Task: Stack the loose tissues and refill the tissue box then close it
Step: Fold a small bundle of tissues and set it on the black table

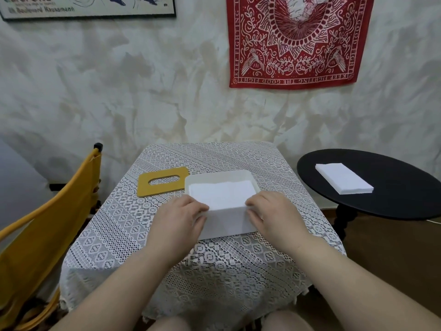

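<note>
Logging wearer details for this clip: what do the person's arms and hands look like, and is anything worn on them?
Both forearms are bare up to the frame's edge, no sleeves in view. The left hand and right hand show no gloves, rings, watch or bracelets, and no markings.

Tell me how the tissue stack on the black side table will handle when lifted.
The tissue stack looks thin-sheeted, so probably light and floppy at unsupported ends. Its loose layers may slide or fan apart unless pinched from both sides.

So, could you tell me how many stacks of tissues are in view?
2: one stack inside the open white box, one stack on the black round table. None seem hidden.
</note>
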### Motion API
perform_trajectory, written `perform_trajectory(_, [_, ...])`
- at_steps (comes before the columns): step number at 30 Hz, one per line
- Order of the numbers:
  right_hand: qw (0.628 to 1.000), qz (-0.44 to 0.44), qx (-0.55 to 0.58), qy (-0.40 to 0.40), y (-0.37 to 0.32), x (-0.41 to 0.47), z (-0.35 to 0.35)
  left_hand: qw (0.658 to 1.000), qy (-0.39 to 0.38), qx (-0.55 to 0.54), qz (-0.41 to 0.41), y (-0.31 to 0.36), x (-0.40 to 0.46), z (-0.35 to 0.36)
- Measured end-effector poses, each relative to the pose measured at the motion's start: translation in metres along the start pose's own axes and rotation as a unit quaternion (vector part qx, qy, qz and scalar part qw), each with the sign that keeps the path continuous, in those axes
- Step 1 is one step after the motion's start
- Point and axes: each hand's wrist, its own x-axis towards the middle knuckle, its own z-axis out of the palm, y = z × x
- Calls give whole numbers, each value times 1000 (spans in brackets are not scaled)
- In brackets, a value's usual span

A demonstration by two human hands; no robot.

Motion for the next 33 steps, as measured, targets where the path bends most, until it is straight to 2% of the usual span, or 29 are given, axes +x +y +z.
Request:
perform_trajectory(5, [997,15,-36,-64,1,8,-3,998,-16,46,31,-3,5,0])
perform_trajectory(10, [1000,-2,-30,6,-2,4,1,995,-12,95,14,-4,6,-4])
perform_trajectory(15, [1000,-2,-26,6,-4,0,8,994,-41,104,-14,-2,4,-6])
perform_trajectory(17, [1000,4,-7,17,-3,-5,6,995,-24,99,-22,3,4,-7])
perform_trajectory(19, [998,17,20,56,3,-10,-2,998,7,61,6,19,7,-5])
perform_trajectory(21, [993,36,39,104,18,-15,-15,998,36,-25,41,48,20,4])
perform_trajectory(23, [986,91,45,132,45,-22,-31,989,19,-149,9,90,44,19])
perform_trajectory(25, [974,178,40,134,81,-28,-50,962,-34,-265,-64,134,74,40])
perform_trajectory(26, [965,226,37,124,101,-31,-60,937,-71,-324,-110,154,90,55])
perform_trajectory(27, [955,274,36,108,123,-33,-68,901,-101,-390,-161,170,106,71])
perform_trajectory(30, [925,377,13,34,185,-34,-85,760,-162,-552,-303,205,149,120])
perform_trajectory(33, [923,382,-8,-50,231,-27,-88,659,-230,-615,-368,226,176,154])
